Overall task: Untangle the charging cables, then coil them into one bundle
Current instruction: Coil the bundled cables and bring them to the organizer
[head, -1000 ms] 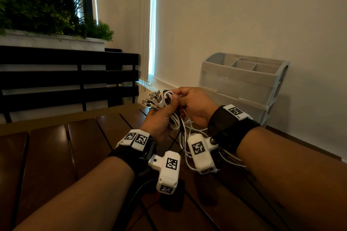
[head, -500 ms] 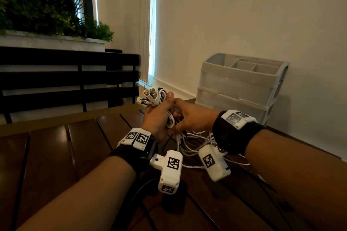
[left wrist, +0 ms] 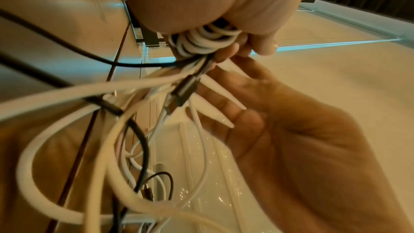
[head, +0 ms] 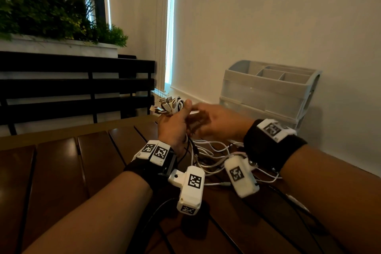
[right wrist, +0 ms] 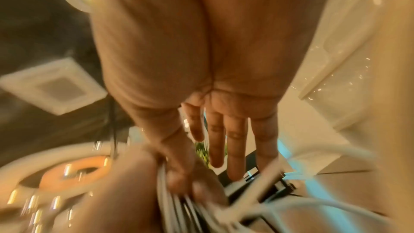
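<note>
Fingers of the left hand (head: 174, 128) curl tightly round the gathered charging cables (left wrist: 202, 39), held raised above the far edge of the dark slatted surface (head: 86, 163), near its right corner. The plug ends (head: 164, 105) fan out up and to the left past the thumb, while the loose white and black lengths hang from the underside of the fist and trail in tangled loops onto the surface between the two wrists. The right hand (head: 216, 122) reaches in from the right, palm turned toward the left fist, fingers (right wrist: 237, 144) straight and slightly spread beside the hanging strands; its thumb lies against the bundle, though blur hides whether it presses any strand. Both forearms stretch forward, wrists close together. A grey desk organiser (head: 268, 90) stands against the wall just behind the right hand.
</note>
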`<control>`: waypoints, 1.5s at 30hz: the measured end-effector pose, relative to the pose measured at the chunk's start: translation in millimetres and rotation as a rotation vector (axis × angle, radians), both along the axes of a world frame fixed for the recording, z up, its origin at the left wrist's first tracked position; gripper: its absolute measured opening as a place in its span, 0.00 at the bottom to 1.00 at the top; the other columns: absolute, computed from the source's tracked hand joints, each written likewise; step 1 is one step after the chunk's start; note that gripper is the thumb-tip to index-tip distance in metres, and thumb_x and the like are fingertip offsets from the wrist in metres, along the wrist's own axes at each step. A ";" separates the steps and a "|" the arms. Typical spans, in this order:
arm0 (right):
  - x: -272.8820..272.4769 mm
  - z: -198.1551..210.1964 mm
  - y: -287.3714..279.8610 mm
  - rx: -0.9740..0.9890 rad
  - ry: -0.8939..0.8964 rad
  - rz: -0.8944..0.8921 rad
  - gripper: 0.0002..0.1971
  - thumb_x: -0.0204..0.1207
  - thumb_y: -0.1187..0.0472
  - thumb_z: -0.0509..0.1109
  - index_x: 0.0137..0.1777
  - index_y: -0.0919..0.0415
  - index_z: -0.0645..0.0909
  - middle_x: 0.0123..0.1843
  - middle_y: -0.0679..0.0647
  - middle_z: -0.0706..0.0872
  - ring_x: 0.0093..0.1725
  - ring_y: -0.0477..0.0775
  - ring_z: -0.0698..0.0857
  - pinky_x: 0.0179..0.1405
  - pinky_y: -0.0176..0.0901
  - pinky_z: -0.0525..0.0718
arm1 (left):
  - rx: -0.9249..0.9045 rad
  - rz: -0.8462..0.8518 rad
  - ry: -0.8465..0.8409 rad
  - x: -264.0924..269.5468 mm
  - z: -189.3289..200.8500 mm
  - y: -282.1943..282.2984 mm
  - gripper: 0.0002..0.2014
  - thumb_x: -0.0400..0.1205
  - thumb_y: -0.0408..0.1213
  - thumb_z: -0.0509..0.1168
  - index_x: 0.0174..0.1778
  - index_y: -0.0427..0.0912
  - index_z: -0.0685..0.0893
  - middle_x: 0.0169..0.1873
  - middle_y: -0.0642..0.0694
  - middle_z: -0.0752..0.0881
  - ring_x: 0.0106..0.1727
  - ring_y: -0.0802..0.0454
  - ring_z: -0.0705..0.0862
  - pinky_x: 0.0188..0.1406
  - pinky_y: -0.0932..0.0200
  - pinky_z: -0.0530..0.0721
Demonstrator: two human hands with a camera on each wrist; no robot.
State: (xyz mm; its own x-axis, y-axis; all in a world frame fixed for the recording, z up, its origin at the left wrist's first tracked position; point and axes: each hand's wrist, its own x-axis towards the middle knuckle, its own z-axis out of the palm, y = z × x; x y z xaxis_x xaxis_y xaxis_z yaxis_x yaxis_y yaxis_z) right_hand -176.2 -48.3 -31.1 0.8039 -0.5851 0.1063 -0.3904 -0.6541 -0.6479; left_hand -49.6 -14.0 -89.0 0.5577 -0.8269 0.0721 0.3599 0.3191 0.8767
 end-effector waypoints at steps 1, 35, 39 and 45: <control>-1.0 7.0 -0.1 0.072 -0.127 -0.017 0.24 0.75 0.72 0.70 0.69 0.55 0.76 0.59 0.53 0.86 0.56 0.52 0.87 0.55 0.44 0.86 | 0.011 0.008 -0.056 -0.4 0.0 1.0 0.19 0.70 0.52 0.78 0.46 0.41 0.88 0.27 0.48 0.87 0.27 0.51 0.84 0.33 0.54 0.82; 22.5 14.2 9.3 -0.205 -0.271 -0.113 0.17 0.80 0.66 0.67 0.69 0.61 0.80 0.61 0.57 0.88 0.57 0.52 0.87 0.63 0.48 0.83 | 0.049 -0.003 -0.230 -1.3 -3.6 2.2 0.07 0.80 0.33 0.67 0.35 0.42 0.80 0.17 0.50 0.76 0.17 0.55 0.76 0.23 0.59 0.73; 11.4 -5.6 -4.4 0.101 -0.172 -0.093 0.45 0.71 0.51 0.78 0.83 0.52 0.55 0.68 0.55 0.83 0.64 0.52 0.83 0.70 0.53 0.79 | 0.032 -0.055 -0.032 2.3 -0.5 4.6 0.11 0.75 0.38 0.75 0.48 0.36 0.86 0.30 0.39 0.87 0.28 0.47 0.87 0.27 0.57 0.82; 13.4 -33.6 -2.8 0.076 0.041 -0.039 0.27 0.70 0.54 0.79 0.66 0.61 0.75 0.58 0.64 0.85 0.58 0.63 0.85 0.64 0.57 0.83 | -0.021 -0.068 0.046 -4.8 8.8 7.0 0.18 0.76 0.46 0.74 0.39 0.38 0.73 0.12 0.51 0.76 0.12 0.56 0.76 0.16 0.67 0.76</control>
State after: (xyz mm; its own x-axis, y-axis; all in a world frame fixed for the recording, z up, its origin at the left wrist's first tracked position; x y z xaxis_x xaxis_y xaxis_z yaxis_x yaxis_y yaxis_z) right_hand -162.8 -51.1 -64.7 0.7831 -0.6212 0.0275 -0.4420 -0.5871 -0.6782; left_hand -54.3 -6.9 -80.2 0.5036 -0.8614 0.0658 0.4210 0.3112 0.8520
